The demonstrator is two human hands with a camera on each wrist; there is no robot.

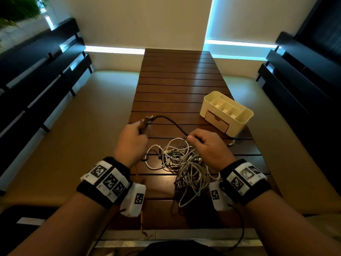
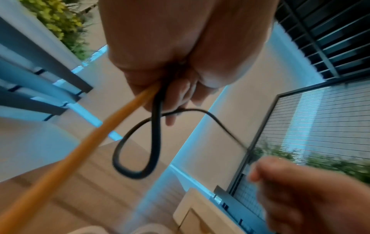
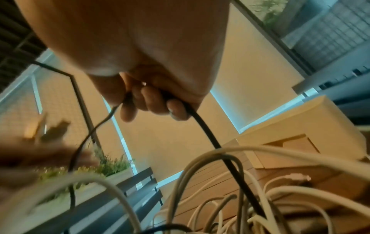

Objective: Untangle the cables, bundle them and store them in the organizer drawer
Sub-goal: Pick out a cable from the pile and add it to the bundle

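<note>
A black cable (image 1: 171, 122) spans between my two hands above the slatted wooden table (image 1: 177, 80). My left hand (image 1: 142, 129) grips one end of it, folded into a loop (image 2: 136, 158), together with an orange cable (image 2: 80, 145). The right hand (image 1: 193, 139) holds the same black cable (image 3: 206, 131) in curled fingers, just above a tangle of white and grey cables (image 1: 180, 159). A cream organizer (image 1: 239, 115) stands at the right of the table, and its front drawer (image 1: 217, 121) is closed.
The orange cable (image 1: 137, 174) trails from my left hand toward the table's near edge. White cable loops (image 3: 220, 174) lie right under my right wrist. Dark slatted benches (image 1: 46, 80) flank both sides of the table.
</note>
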